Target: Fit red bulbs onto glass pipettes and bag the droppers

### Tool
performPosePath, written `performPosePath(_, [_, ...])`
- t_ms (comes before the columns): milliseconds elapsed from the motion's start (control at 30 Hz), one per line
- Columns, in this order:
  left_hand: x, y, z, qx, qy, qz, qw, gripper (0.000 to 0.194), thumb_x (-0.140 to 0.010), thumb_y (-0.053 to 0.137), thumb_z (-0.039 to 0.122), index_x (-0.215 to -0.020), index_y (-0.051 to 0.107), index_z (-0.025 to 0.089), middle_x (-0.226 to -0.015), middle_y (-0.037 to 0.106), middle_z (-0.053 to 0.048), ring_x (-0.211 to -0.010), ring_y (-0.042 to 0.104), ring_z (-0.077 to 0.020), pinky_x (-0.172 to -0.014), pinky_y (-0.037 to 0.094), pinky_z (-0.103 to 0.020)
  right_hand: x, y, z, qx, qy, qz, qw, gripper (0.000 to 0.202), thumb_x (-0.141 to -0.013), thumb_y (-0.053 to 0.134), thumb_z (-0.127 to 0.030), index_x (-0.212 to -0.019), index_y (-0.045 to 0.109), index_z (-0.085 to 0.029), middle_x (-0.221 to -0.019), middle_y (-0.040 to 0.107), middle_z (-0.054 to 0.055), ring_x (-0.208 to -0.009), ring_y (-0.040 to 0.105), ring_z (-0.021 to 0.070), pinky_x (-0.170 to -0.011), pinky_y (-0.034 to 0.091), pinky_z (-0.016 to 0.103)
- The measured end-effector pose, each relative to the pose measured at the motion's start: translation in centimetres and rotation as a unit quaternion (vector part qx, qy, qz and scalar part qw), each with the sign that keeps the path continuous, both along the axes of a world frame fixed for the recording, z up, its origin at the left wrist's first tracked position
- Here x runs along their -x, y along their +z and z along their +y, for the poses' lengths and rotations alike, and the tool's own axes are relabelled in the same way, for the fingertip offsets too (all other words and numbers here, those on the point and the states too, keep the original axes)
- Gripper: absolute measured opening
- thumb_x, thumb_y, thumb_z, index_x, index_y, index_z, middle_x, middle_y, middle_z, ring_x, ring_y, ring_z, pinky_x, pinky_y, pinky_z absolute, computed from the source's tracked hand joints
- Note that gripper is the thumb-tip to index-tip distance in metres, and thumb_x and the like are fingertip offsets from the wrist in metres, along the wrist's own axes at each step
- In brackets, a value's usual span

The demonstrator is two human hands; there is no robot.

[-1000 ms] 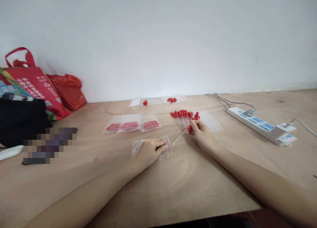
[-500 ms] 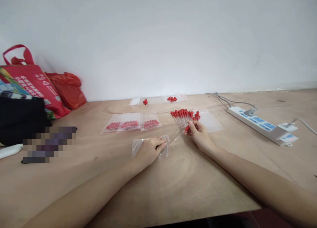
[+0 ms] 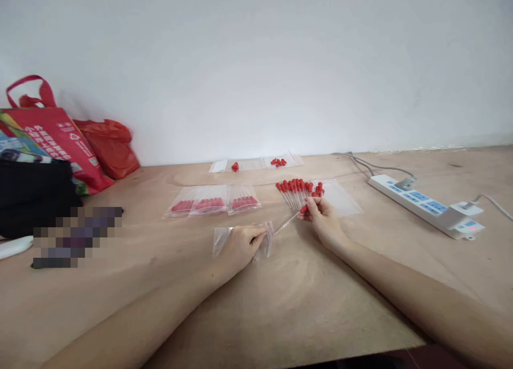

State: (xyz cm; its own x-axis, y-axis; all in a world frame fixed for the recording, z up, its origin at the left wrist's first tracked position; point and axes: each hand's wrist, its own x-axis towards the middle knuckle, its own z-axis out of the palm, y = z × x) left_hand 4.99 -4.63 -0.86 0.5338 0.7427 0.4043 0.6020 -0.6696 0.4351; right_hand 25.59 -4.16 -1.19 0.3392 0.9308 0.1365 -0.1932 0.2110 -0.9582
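My left hand (image 3: pixel 241 245) is closed on a clear zip bag (image 3: pixel 220 237), holding it low over the table with its mouth to the right. My right hand (image 3: pixel 324 222) pinches a dropper (image 3: pixel 291 219) by its red rubber bulb. The dropper's thin clear tube slants down to the left, its tip at the bag's mouth; whether it is inside I cannot tell. Just beyond my right hand lies a fan of loose droppers (image 3: pixel 294 186) with red bulbs, beside a flat clear bag (image 3: pixel 340 196). Filled bags of droppers (image 3: pixel 208 203) lie in a row beyond my left hand.
Against the wall lie clear bags with red bulbs (image 3: pixel 278 162) and thin tubes (image 3: pixel 250 164). A white power strip (image 3: pixel 420 200) with plugs and cords stands on the right. Red bags (image 3: pixel 108 147) and a black cloth item (image 3: pixel 36 198) crowd the left side.
The view has tilted very slightly. Both hands keep nearly the same place and the same grip on bag and dropper.
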Motion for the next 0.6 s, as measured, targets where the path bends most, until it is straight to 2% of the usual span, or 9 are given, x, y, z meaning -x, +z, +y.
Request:
performPosePath(267, [-0.04,0.1,0.04,-0.009,0.0,0.0,1.0,0.024,-0.081,0.046,0.015,-0.092,0.066,0.022,-0.092,0.068,0.0,-0.087,0.063,-0.0172,-0.078,0.049,-0.027,-0.05,-0.17,-0.04,0.001,0.011,0.02,1.0,0.037,-0.062,0.062,-0.049,-0.073,0.048,-0.018,-0.058,0.053,-0.005,-0.052,0.054,0.008,-0.055,0.049,0.024])
performPosePath(600, [-0.07,0.16,0.12,0.005,0.0,0.0,1.0,0.024,-0.081,0.046,0.016,-0.089,0.067,0.022,-0.087,0.069,0.0,-0.08,0.064,-0.0177,-0.072,0.049,-0.027,-0.07,-0.26,-0.16,0.007,0.03,-0.018,0.999,0.035,-0.067,0.057,-0.05,-0.072,0.045,-0.018,-0.057,0.054,-0.004,-0.05,0.054,0.008,-0.055,0.049,0.025])
